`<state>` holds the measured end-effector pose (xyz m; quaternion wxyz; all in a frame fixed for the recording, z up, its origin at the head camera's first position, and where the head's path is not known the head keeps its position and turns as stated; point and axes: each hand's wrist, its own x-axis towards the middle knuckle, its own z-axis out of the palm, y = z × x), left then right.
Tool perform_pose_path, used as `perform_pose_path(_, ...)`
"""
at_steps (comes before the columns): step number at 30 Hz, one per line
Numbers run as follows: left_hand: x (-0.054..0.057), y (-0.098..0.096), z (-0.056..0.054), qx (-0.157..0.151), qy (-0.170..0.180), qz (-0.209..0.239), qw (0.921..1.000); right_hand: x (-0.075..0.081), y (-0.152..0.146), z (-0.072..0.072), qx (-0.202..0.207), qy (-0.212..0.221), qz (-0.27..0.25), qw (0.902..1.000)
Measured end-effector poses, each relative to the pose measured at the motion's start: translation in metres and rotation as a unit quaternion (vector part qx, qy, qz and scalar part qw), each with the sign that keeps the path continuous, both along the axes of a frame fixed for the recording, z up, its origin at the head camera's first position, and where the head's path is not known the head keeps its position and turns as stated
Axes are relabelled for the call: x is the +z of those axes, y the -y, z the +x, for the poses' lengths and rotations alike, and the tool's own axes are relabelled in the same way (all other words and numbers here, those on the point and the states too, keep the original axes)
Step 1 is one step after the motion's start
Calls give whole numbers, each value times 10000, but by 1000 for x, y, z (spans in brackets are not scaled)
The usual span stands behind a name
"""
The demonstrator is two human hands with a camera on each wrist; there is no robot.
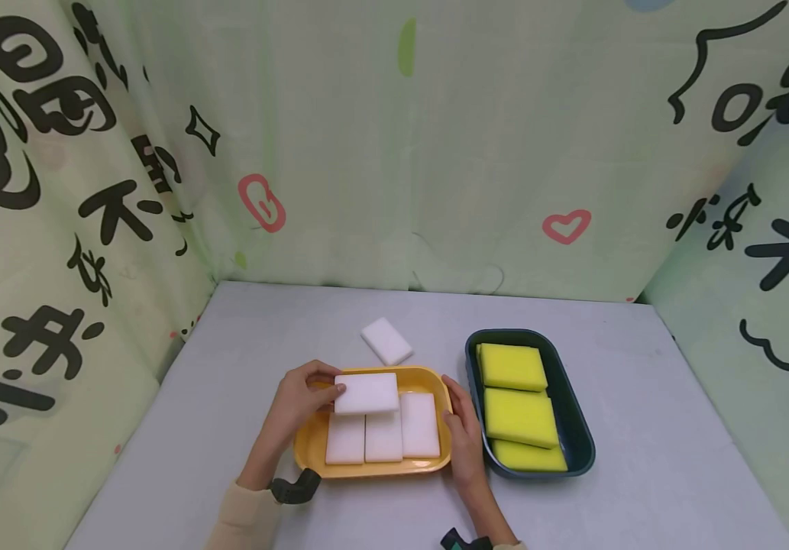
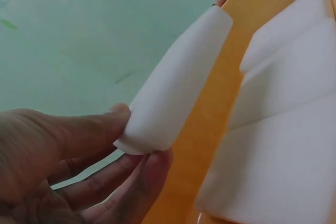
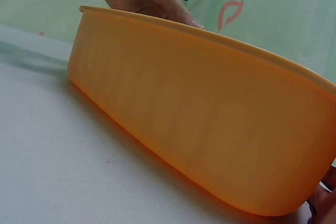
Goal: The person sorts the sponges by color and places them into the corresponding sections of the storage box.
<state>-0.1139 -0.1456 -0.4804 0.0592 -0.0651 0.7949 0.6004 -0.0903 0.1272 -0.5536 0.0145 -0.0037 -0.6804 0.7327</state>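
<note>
My left hand (image 1: 303, 399) pinches a white sponge (image 1: 368, 394) by its left end, thumb on one face and fingertips on the other. In the left wrist view, that sponge (image 2: 178, 85) is tilted and bowed above the yellow-orange basin (image 1: 310, 451). Three white sponges (image 1: 383, 439) lie side by side inside the basin. At the basin's right end, my right hand (image 1: 464, 434) holds the rim, thumb over the edge. Most of that hand is out of sight in the right wrist view, where the basin's outer wall (image 3: 199, 114) fills the middle.
A dark blue-green basin (image 1: 578, 428) with several yellow sponges (image 1: 521, 416) stands right beside my right hand. Another white sponge (image 1: 386, 341) lies on the white table (image 1: 648, 428) behind the orange basin. Printed curtains (image 1: 339, 153) close off the back and sides.
</note>
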Motion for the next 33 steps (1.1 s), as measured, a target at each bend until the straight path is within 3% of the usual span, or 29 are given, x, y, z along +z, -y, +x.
perform_pose_path(5, -3, -6, 4, 104, -126, -698, 9974, 1, 0, 0, 16, -4, 74, 10000)
perform_pose_path(12, -6, -14, 6, -15, -310, -1665, 9855, 1, -1, 1, 17, -19, 116, 9999)
perform_pose_path(33, -7, -30, 10, -102, -768, -2619, 9620, 0, -1, 2, 29, -61, 70, 10000)
